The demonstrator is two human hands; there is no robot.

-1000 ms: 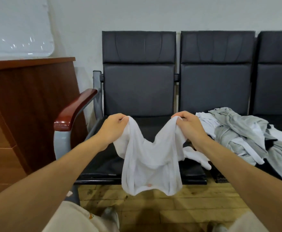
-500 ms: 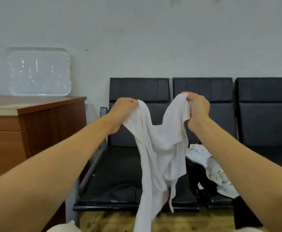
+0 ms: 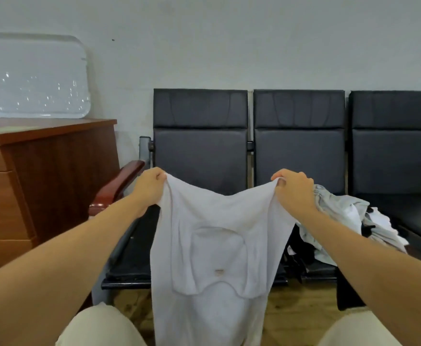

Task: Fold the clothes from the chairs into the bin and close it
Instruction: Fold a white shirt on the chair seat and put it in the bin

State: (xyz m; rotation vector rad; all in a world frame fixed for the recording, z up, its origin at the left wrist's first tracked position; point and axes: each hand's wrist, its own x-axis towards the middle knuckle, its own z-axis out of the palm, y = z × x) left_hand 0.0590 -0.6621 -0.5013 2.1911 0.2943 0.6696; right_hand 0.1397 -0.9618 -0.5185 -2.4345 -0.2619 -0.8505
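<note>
A white top (image 3: 216,245) hangs spread out in front of the left black chair (image 3: 200,151). My left hand (image 3: 149,187) grips its left upper corner and my right hand (image 3: 295,189) grips its right upper corner, stretching the upper edge between them. The garment's lower part drops down between my knees. A pile of grey, white and black clothes (image 3: 341,221) lies on the middle chair's seat, just right of my right hand. The bin is out of view.
Three black chairs stand in a row against the white wall, with a red-brown armrest (image 3: 119,186) at the left end. A wooden cabinet (image 3: 42,186) stands at the left, with a clear plastic lid (image 3: 33,76) leaning on the wall above it. Wood floor lies below.
My hands have come down from chest height and moved apart, so the white top is now stretched wide instead of hanging bunched. The camera tilted slightly down.
</note>
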